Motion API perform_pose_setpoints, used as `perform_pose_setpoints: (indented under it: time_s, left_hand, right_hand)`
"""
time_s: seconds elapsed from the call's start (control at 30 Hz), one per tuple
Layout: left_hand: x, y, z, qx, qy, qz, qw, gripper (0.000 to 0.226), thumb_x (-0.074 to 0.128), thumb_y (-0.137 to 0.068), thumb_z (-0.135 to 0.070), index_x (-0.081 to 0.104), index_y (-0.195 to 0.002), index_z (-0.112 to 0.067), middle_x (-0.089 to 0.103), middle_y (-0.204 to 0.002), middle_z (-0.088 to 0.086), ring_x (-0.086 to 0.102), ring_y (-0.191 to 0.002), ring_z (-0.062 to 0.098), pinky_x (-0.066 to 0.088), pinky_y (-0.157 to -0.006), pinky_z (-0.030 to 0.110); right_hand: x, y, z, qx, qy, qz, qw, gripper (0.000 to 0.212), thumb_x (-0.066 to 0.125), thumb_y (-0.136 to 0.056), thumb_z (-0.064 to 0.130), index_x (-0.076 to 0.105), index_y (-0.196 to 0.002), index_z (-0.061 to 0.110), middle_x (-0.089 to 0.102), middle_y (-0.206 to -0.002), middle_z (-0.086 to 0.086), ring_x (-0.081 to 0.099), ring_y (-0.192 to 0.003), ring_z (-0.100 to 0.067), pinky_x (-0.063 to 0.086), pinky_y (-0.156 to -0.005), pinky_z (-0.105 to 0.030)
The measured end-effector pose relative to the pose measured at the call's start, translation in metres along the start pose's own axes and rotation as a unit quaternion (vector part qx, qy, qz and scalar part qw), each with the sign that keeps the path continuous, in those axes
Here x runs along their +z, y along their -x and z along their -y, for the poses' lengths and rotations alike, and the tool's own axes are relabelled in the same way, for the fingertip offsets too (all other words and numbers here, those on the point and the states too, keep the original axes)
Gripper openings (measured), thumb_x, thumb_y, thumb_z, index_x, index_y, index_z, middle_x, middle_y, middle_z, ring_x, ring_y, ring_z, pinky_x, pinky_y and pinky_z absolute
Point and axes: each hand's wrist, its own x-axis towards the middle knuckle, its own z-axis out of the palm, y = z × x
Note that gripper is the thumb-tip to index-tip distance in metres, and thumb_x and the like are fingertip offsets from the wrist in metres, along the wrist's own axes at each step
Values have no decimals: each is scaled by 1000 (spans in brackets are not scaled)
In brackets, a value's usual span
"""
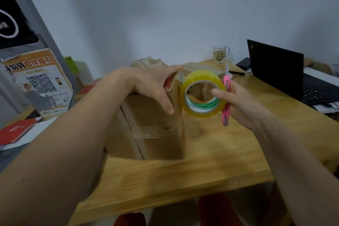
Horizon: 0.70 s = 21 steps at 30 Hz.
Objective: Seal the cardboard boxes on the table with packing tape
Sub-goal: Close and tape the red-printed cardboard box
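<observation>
A brown cardboard box (pixel 146 130) stands on the wooden table (pixel 201 167), its near face carrying an old torn tape strip. My left hand (pixel 152 86) lies over the box's top right edge, fingers stretched across the top and thumb down the near face. Just right of the box, my right hand (pixel 238 102) holds a roll of yellowish clear packing tape (pixel 201 95) with a fingertip inside its core. The same hand grips a pink utility knife (pixel 226 99) upright behind the roll. More cardboard boxes (pixel 148 63) lie behind the box.
A glass mug (pixel 220 54) stands at the table's back edge with a black pen (pixel 237 73) nearby. An open black laptop (pixel 286 77) sits at the right. A printed sign with a QR code (pixel 40 82) and a red booklet (pixel 16 130) are at the left.
</observation>
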Motion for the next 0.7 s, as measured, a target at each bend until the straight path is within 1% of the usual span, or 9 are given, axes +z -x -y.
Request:
perform_pose_setpoints:
  time_s: [0.07, 0.17, 0.23, 0.33, 0.4, 0.47, 0.53, 0.63, 0.7]
  left_hand:
    - [9, 0, -1, 5, -10, -70, 997, 125, 92, -60, -37, 15, -158, -27, 38, -144, -17, 39, -125, 6, 28, -97, 17]
    - [16, 4, -1, 9, -2, -158, 987, 124, 93, -60, -41, 19, -158, -23, 40, -152, -2, 40, -134, 15, 30, -104, 23]
    - [13, 10, -3, -2, -13, -212, 977, 131, 92, -52, -53, 20, -157, -22, 51, -138, 8, 46, -128, 26, 39, -105, 36]
    - [5, 18, -6, -11, -17, -329, 944, 135, 75, -43, -71, 21, -157, -24, 52, -120, 13, 49, -117, 32, 43, -102, 48]
    - [7, 21, -8, -12, 19, -427, 904, 130, 69, -44, -76, 24, -155, -26, 49, -120, 5, 46, -118, 27, 41, -104, 44]
    - [20, 20, -14, -19, 88, -525, 846, 122, 68, -48, -74, 27, -153, -28, 42, -117, 0, 43, -119, 21, 38, -104, 32]
    - [37, 13, -23, -29, 153, -604, 781, 116, 70, -54, -70, 26, -153, -27, 36, -114, -4, 39, -120, 18, 35, -103, 29]
    - [67, 4, -36, -73, 186, -670, 715, 119, 76, -60, -64, 19, -155, -21, 32, -118, -4, 33, -118, 17, 34, -106, 36]
    - [90, 1, -41, -121, 190, -674, 703, 124, 79, -59, -63, 16, -155, -17, 36, -126, 3, 31, -119, 19, 28, -104, 34]
  right_hand:
    - [1, -3, -3, 35, 43, -36, 998, 73, 87, -60, 34, 57, -119, 2, 57, -91, -7, 51, -72, -19, 44, -70, -31]
    - [11, -11, 2, 57, 42, -92, 993, 44, 75, -81, 23, 58, -115, 2, 54, -94, -11, 42, -62, -15, 42, -59, -28]
    - [26, -21, 18, 39, 21, -114, 992, 28, 68, -88, 23, 61, -112, 10, 55, -96, -11, 44, -59, -14, 41, -52, -26]
    - [47, -38, 53, -6, 17, -168, 986, 27, 63, -92, 29, 59, -117, 17, 63, -102, -5, 52, -70, -16, 39, -51, -27]
    - [62, -48, 78, -48, 20, -180, 982, 23, 61, -93, 28, 59, -114, 17, 63, -104, -5, 56, -78, -19, 36, -50, -25]
    - [79, -56, 100, -93, 28, -175, 980, 17, 63, -92, 26, 60, -105, 15, 65, -99, -10, 59, -74, -17, 35, -45, -22]
    - [97, -64, 117, -130, 75, -181, 972, 17, 66, -89, 26, 62, -96, 11, 66, -93, -11, 61, -71, -18, 44, -45, -21]
    - [117, -68, 126, -155, 178, -184, 954, 25, 69, -85, 24, 63, -92, 1, 61, -84, -12, 58, -75, -25, 54, -71, -40]
    - [121, -66, 114, -140, 211, -158, 954, 28, 71, -85, 22, 64, -96, -3, 62, -81, -11, 57, -74, -24, 52, -73, -44]
